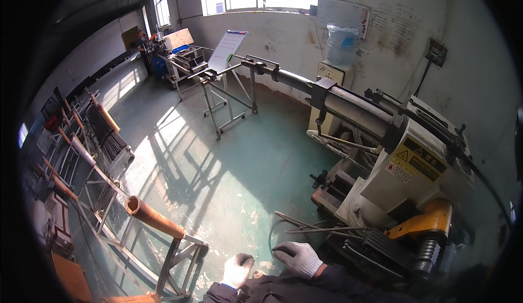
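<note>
Both of my hands wear whitish knit gloves and are held low in front of my dark clothing, a small gap apart. My left hand (238, 270) has its fingers curled together; what they hold, if anything, is hidden. Beside it, in the gap, shows a small tan thing (259, 274) too small to name. My right hand (298, 258) is bent at the knuckles with fingers curled down and toward the left; nothing in them can be made out. Several thin rods (316, 228) lie just beyond my right hand, and a thin dark curved line reaches the floor near its fingertips.
On the right stands a long machine (417, 164) with a metal tube (348, 107) and a yellow-orange part (427, 221). At left, a metal rack (185, 259) carries a brown tube (155, 218). A whiteboard (229, 49), water dispenser (340, 47) and distant person (143, 49) are farther back.
</note>
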{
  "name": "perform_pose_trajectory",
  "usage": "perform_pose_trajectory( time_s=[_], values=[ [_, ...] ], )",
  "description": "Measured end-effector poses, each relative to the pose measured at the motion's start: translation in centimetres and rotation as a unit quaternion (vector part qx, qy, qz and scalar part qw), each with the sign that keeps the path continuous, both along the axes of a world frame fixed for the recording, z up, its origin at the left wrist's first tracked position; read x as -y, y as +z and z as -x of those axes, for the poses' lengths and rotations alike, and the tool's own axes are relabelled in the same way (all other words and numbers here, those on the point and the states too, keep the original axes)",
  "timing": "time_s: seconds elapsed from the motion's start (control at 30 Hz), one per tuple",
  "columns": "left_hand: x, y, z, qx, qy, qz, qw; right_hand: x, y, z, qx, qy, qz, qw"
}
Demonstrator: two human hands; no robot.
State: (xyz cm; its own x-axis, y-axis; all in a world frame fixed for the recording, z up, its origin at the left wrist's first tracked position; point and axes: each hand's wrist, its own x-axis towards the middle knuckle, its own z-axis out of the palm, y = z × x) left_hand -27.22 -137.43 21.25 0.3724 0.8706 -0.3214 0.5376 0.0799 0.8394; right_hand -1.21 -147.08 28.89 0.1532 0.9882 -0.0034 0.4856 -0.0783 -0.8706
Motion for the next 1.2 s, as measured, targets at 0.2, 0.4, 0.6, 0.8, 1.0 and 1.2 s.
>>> perform_pose_trajectory(
  time_s=[0.2, 0.4, 0.6, 0.8, 1.0, 1.2],
  values=[
    [-19.4, -5.7, 5.5, 0.063, 0.028, -0.093, 0.993, -17.2, -2.3, 0.2, 0.059, -0.011, 0.039, 0.997],
    [-26.9, -18.4, 17.0, -0.171, 0.028, 0.068, 0.982, -36.9, -6.2, 2.0, 0.063, 0.136, 0.072, 0.986],
    [-33.2, -22.9, 19.0, -0.178, -0.021, 0.170, 0.969, -50.2, -2.3, 2.7, 0.058, 0.184, -0.054, 0.980],
    [-46.2, -22.6, 16.3, -0.164, -0.122, 0.013, 0.979, -53.8, -1.5, 0.6, 0.080, 0.009, 0.059, 0.995],
    [-57.8, -21.8, 13.2, -0.194, -0.180, 0.253, 0.931, -49.3, -3.9, -0.2, 0.053, -0.278, 0.032, 0.959],
    [-64.3, -23.9, 10.4, -0.142, -0.410, 0.056, 0.899, -48.1, -4.8, 2.5, 0.015, -0.354, 0.141, 0.924]
  ],
)
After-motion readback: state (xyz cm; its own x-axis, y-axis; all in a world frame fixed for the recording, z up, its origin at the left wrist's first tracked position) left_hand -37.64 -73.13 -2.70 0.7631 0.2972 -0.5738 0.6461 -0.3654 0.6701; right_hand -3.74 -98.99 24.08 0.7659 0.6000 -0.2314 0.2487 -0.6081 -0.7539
